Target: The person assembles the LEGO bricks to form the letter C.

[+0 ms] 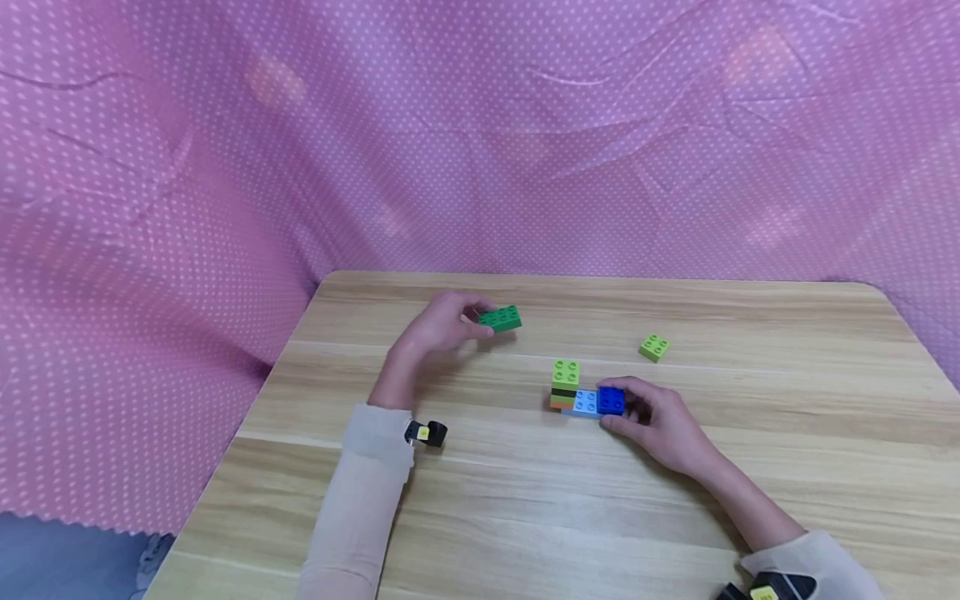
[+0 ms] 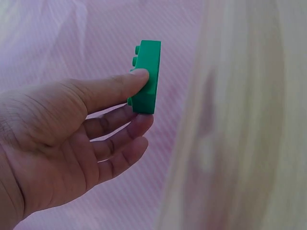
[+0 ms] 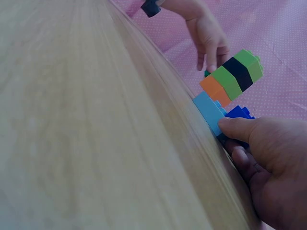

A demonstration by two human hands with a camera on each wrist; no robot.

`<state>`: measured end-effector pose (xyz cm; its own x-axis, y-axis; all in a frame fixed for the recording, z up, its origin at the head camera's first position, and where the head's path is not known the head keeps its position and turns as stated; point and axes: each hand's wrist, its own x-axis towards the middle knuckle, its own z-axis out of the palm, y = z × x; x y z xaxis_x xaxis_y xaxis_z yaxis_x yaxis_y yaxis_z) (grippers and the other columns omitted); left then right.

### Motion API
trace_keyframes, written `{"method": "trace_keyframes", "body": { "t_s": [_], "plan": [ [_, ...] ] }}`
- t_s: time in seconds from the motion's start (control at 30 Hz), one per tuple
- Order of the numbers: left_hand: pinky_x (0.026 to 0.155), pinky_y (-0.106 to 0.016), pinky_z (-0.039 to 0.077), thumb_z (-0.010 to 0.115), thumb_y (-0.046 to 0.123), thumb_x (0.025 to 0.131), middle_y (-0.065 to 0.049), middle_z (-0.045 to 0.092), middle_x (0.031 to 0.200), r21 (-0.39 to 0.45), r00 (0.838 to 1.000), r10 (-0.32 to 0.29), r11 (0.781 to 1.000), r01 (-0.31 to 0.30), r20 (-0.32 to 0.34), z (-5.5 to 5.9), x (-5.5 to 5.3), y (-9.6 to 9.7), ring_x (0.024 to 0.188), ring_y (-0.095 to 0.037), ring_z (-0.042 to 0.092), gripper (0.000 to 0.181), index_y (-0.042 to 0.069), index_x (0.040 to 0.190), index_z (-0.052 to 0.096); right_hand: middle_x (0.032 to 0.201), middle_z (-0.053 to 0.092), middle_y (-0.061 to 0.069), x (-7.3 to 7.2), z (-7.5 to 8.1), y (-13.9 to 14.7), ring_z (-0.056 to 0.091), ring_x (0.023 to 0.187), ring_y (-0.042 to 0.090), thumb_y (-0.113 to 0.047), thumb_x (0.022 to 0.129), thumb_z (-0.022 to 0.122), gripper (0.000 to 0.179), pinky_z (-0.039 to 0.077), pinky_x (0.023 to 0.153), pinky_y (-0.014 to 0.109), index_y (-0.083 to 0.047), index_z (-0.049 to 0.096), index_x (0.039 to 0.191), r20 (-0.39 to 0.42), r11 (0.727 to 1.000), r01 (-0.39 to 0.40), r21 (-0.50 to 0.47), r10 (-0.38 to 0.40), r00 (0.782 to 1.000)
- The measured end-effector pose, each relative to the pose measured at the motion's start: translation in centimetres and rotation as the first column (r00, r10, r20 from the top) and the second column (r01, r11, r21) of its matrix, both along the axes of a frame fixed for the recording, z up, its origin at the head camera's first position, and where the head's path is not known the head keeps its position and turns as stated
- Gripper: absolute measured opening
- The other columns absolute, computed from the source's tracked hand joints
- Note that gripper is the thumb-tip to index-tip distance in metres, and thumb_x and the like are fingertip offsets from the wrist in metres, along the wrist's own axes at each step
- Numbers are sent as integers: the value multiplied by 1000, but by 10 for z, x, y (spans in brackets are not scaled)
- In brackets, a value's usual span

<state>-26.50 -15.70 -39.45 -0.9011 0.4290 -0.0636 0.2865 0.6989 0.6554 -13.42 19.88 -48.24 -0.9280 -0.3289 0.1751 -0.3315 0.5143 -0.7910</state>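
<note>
My left hand pinches a green toy brick between thumb and fingers, held above the far left of the table; the left wrist view shows the brick gripped near one end, studs facing the palm side. My right hand holds the right end of a small brick build, its thumb and fingers around the dark blue brick. This brick sits on a light blue base brick. At the base's other end rises a stack of orange, green, black and lime bricks.
A loose lime brick lies on the wooden table, beyond my right hand. Pink dotted cloth hangs behind the table and along its left side. Black wrist cameras sit on both sleeves.
</note>
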Motion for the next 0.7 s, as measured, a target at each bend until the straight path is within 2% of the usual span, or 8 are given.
{"method": "trace_keyframes", "body": {
  "t_s": [0.13,0.33,0.57,0.7],
  "plan": [
    [93,-35,56,80,20,96,1,72,115,2,996,-74,997,74,-50,19,14,16,108,-18,65,38,13,133,72,109,70,-2,0,-1,0,60,78,14,-17,93,84,47,52,65,25,-19,68,138,-1,1000,-2,0,2,1000],
    [95,-33,57,80,25,97,7,71,116,16,977,-186,982,188,-100,42,37,40,110,-15,63,38,17,134,72,109,70,-2,1,0,0,60,79,15,-16,94,83,47,52,65,25,-18,68,138,2,1000,0,-1,0,1000],
    [96,-31,56,81,24,96,5,71,121,-23,932,-323,946,324,-165,52,55,64,109,-13,65,41,14,134,72,107,70,-2,1,0,0,60,79,15,-16,94,83,47,52,66,26,-18,68,138,1,1000,1,-6,-1,1000],
    [95,-29,56,81,25,97,6,71,121,-45,912,-372,928,370,-174,55,65,74,108,-11,64,41,14,135,71,107,70,-2,1,-1,0,60,78,15,-14,94,83,47,52,66,26,-18,68,138,-6,1000,0,-7,0,1000]
  ]
}}
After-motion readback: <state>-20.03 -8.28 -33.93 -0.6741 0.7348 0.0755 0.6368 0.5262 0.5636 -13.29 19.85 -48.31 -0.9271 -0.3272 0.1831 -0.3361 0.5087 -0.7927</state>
